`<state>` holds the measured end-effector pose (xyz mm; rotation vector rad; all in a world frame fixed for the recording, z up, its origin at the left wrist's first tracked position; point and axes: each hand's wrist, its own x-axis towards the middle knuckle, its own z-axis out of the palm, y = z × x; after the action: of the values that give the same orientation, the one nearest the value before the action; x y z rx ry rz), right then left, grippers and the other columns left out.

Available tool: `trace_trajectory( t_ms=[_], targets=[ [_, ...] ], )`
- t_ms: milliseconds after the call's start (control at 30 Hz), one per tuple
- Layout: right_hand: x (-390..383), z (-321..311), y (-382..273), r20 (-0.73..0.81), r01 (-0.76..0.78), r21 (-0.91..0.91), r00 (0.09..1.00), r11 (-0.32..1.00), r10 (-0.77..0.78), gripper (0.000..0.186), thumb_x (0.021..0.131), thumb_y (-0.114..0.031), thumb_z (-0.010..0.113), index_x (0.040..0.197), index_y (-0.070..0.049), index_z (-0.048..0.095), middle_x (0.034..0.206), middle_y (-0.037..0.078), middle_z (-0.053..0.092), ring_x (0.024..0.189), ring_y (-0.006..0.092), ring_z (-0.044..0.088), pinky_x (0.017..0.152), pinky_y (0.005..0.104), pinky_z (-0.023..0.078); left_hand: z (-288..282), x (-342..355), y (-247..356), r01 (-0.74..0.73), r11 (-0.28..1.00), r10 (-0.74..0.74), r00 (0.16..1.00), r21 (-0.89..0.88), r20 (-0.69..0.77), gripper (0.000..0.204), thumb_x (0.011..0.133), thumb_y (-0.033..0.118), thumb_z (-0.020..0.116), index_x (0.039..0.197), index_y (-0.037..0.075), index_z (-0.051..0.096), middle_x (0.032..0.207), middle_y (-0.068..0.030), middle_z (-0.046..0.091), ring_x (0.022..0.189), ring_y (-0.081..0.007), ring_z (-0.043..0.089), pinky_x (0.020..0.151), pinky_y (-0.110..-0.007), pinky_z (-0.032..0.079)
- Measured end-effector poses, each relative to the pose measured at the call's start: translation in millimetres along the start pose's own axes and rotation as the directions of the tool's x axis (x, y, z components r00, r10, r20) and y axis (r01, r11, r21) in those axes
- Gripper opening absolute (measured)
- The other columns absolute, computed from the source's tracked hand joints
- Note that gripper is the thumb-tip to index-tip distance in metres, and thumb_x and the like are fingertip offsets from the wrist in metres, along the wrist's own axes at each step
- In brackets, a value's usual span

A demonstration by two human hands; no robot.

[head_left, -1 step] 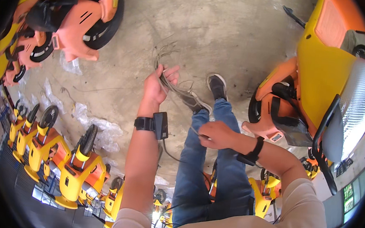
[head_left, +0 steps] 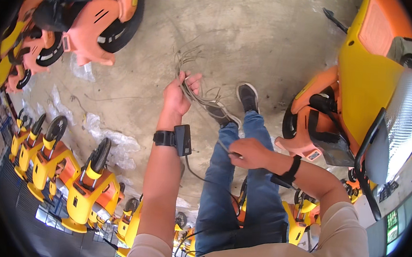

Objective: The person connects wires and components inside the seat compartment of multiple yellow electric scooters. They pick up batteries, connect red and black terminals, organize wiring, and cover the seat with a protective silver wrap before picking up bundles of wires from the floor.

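Note:
My left hand (head_left: 177,95) is closed around a bundle of thin grey-beige wire (head_left: 196,99), with some fingers partly curled. Loose loops and ends fan out beyond the fingers, and the other part hangs in a curve past my shoe. Lower and to the right, in front of my jeans, my right hand (head_left: 249,153) is pinched shut. A short grey strand sticks out of its fingertips toward the upper left; it looks like the same wire. Each wrist carries a black strap with a small device (head_left: 182,140), and a dark cable runs from the left one.
Orange-and-yellow scooters stand at the upper left (head_left: 91,29) and right (head_left: 368,68). More yellow scooters (head_left: 86,196) line the lower left. Crumpled clear plastic film (head_left: 109,143) and a thin loose wire (head_left: 117,98) lie on the concrete floor (head_left: 214,14). My shoes (head_left: 247,97) are just below the wire.
My right hand has shifted slightly right and down, with more of the strand showing at its fingertips. A loose wire end now reaches farther up and right above my left hand.

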<state>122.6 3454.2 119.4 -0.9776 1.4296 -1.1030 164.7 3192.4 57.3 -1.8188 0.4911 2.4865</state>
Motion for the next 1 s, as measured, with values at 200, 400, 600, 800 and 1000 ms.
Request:
trace_trajectory(
  t_ms=[200, 400, 600, 800, 1000],
  targets=[
    [-21, 5, 8, 0.156, -0.388, 0.065, 0.914, 0.919, 0.375, 0.016, 0.078, -0.019, 0.057, 0.073, -0.006, 0.05, 0.062, 0.009, 0.053, 0.058, 0.0224, 0.054, 0.051, 0.0323, 0.04, -17, -43, 22, -0.053, 0.987, 0.053, 0.999, -0.149, -0.001, 0.025, 0.09, 0.032, 0.044, 0.091, 0.007, 0.049, 0.054, 0.0042, 0.025, 0.045, -0.0072, 0.026, 0.042, -0.023, 0.024],
    [52, -11, 75, 0.119, -0.613, 0.441, 0.764, 0.655, 0.634, 0.024, 0.081, -0.024, 0.055, 0.078, 0.0, 0.056, 0.062, 0.008, 0.056, 0.054, 0.0135, 0.054, 0.051, 0.0302, 0.043, -71, -126, 29, -0.233, 0.927, 0.273, 0.957, 0.295, -0.102, 0.022, 0.09, 0.027, 0.044, 0.087, 0.005, 0.047, 0.049, 0.002, 0.031, 0.04, -0.0095, 0.033, 0.04, -0.024, 0.035],
    [177, -23, 176, -0.276, -0.662, -0.102, 0.736, 0.743, 0.618, 0.029, 0.076, -0.025, 0.052, 0.071, 0.003, 0.059, 0.08, 0.019, 0.06, 0.07, 0.0283, 0.059, 0.064, 0.0363, 0.046, -143, -191, 9, -0.268, 0.9, 0.344, 0.921, 0.343, -0.184, 0.016, 0.089, 0.018, 0.045, 0.087, 0.002, 0.045, 0.05, -0.0023, 0.04, 0.041, -0.0114, 0.041, 0.043, -0.026, 0.041],
    [281, 18, 265, -0.325, -0.596, -0.45, 0.803, 0.665, 0.5, 0.031, 0.078, -0.024, 0.05, 0.091, 0.004, 0.054, 0.093, 0.024, 0.058, 0.09, 0.0375, 0.053, 0.078, 0.0424, 0.044, -197, -215, -22, -0.272, 0.872, 0.398, 0.879, 0.407, -0.265, 0.02, 0.091, 0.022, 0.042, 0.091, 0.001, 0.044, 0.05, -0.0016, 0.037, 0.04, -0.0112, 0.037, 0.04, -0.024, 0.038],
    [322, 60, 287, -0.468, -0.667, -0.432, 0.741, 0.607, 0.482, 0.031, 0.078, -0.025, 0.051, 0.092, 0.002, 0.053, 0.09, 0.021, 0.059, 0.086, 0.0358, 0.056, 0.074, 0.0421, 0.045, -231, -195, -38, -0.242, 0.895, 0.382, 0.848, 0.374, -0.368, 0.024, 0.09, 0.024, 0.045, 0.09, 0.0, 0.044, 0.051, -0.0036, 0.04, 0.042, -0.0117, 0.042, 0.042, -0.025, 0.041]
  ],
)
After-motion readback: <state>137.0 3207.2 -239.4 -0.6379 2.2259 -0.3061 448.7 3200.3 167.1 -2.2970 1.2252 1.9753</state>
